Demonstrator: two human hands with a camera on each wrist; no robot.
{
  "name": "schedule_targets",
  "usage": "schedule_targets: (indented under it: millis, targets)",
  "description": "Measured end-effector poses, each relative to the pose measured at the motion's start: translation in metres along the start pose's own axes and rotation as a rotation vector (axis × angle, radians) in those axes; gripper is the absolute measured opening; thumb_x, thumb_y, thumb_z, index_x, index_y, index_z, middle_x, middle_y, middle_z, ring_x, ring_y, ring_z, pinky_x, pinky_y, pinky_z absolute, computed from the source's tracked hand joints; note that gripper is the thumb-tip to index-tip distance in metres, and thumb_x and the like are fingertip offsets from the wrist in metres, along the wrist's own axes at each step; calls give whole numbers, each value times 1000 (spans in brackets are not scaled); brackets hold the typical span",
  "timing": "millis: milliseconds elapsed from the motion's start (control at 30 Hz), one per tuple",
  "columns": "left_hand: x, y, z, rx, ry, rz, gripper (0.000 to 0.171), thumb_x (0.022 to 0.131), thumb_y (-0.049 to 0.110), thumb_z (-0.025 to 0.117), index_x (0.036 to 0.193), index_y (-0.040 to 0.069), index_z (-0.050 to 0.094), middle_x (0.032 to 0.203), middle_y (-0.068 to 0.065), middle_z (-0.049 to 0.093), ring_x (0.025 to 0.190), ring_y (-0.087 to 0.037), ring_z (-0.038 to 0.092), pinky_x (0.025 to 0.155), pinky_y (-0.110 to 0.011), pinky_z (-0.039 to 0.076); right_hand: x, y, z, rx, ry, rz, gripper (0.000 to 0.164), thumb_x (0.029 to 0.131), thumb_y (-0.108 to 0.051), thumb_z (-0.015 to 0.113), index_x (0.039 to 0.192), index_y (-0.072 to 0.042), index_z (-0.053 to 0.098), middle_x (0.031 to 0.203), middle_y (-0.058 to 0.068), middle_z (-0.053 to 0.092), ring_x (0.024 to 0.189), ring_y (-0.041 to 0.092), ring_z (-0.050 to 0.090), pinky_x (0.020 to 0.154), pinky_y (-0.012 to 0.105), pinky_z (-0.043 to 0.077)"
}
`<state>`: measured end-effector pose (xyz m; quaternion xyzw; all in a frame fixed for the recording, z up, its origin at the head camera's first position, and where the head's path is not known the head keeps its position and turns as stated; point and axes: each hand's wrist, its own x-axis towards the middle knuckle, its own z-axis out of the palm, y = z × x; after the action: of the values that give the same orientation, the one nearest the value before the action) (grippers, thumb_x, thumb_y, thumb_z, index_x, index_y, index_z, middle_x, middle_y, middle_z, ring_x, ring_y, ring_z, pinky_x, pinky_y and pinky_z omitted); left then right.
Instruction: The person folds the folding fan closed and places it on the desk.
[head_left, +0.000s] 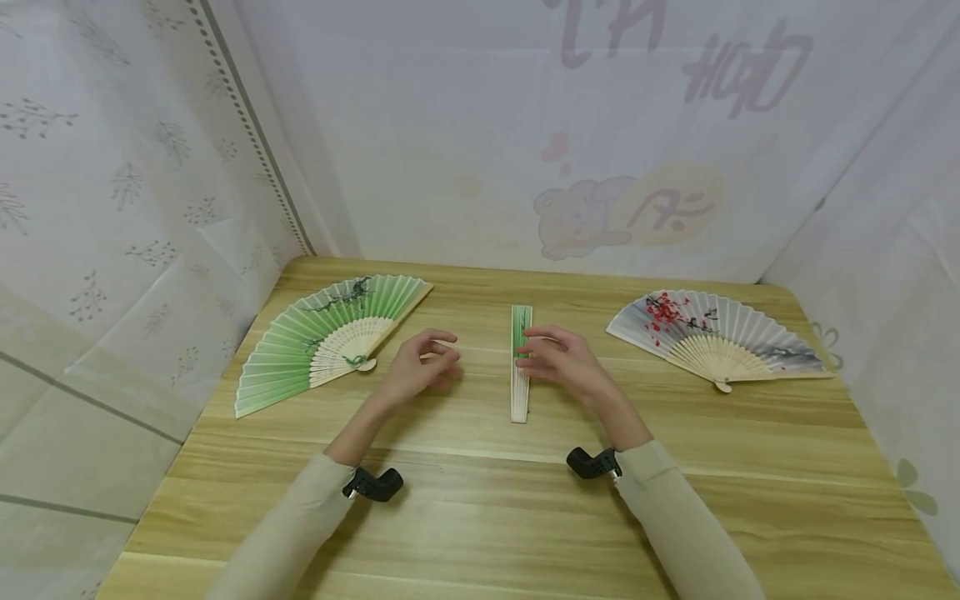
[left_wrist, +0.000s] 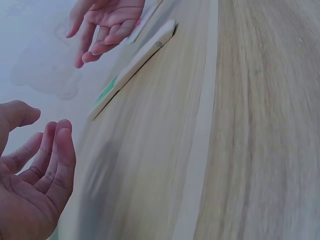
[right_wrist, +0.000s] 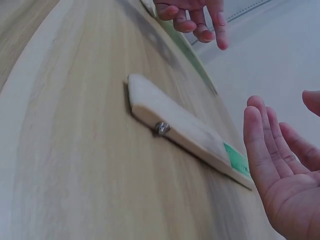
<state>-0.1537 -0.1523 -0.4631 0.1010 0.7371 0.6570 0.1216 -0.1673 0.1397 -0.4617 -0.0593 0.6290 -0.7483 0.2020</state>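
A folded fan (head_left: 521, 392) with pale ribs and a green panel lies lengthwise at the middle of the table, a metal rivet showing near its end in the right wrist view. My right hand (head_left: 566, 367) hovers just right of it and hides part of it in the head view; the wrist views show a gap between them. To the left of the fan, my left hand (head_left: 422, 364) hangs above the table. Both hands have loosely bent fingers and hold nothing. Left of them is a spread green fan (head_left: 292, 342), and at the right a spread grey-white fan (head_left: 720, 333) with red blossoms.
The wooden table (head_left: 480, 517) reaches back to a white printed curtain (head_left: 420, 150). A leaf-patterned curtain (head_left: 112, 250) hangs along the left side, and another cloth (head_left: 900, 275) on the right. Black wrist cameras sit on both sleeves.
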Motion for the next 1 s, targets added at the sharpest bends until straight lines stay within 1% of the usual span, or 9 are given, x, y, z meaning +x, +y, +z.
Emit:
schedule_targets:
  millis: [233, 367, 500, 633, 833, 900, 1000]
  targets:
    - [-7, 3, -13, 13, 51, -15, 41, 102, 8, 64, 135, -10, 50, 115, -35, 59, 97, -52, 66, 72, -58, 58, 10, -3, 10, 9, -24, -14, 46, 104, -13, 62, 141, 10, 48, 132, 40, 51, 106, 37, 68, 91, 44, 55]
    - [-12, 5, -21, 12, 72, -18, 42, 102, 9, 65, 136, -9, 50, 117, -35, 59, 98, -53, 65, 73, -59, 57, 15, -5, 16, 19, -43, -18, 47, 104, -15, 61, 142, 10, 47, 133, 41, 49, 105, 34, 69, 92, 43, 54]
    - [-16, 4, -29, 21, 93, -8, 42, 102, 10, 64, 136, -10, 50, 117, -36, 59, 97, -53, 65, 74, -59, 57, 18, -7, 23, 33, -57, -25, 43, 106, -13, 58, 141, 9, 49, 131, 40, 51, 104, 32, 69, 92, 44, 54]
    - [-21, 4, -37, 25, 113, 2, 42, 101, 9, 64, 136, -10, 49, 117, -37, 58, 96, -52, 66, 74, -58, 57, 22, -8, 30, 30, -60, -30, 39, 106, -10, 56, 140, 9, 50, 128, 36, 56, 103, 32, 70, 93, 44, 54]
    - [-27, 5, -45, 33, 128, -1, 43, 101, 9, 65, 137, -10, 49, 117, -37, 59, 96, -51, 66, 73, -57, 58, 26, -9, 37, 22, -56, -11, 37, 105, -13, 60, 138, 4, 54, 128, 34, 57, 105, 33, 69, 95, 47, 52]
    - [-27, 5, -48, 37, 134, -3, 43, 101, 10, 65, 137, -10, 49, 118, -36, 59, 96, -50, 67, 73, -57, 58, 28, -8, 38, 32, -60, -7, 38, 105, -13, 59, 139, 5, 53, 127, 33, 58, 105, 33, 69, 95, 46, 52]
    - [-29, 3, -52, 47, 142, 0, 44, 101, 10, 65, 137, -10, 49, 118, -36, 59, 95, -47, 68, 74, -54, 59, 30, -7, 41, 46, -81, -13, 38, 107, -11, 56, 140, 7, 51, 129, 36, 55, 106, 34, 68, 95, 45, 52]
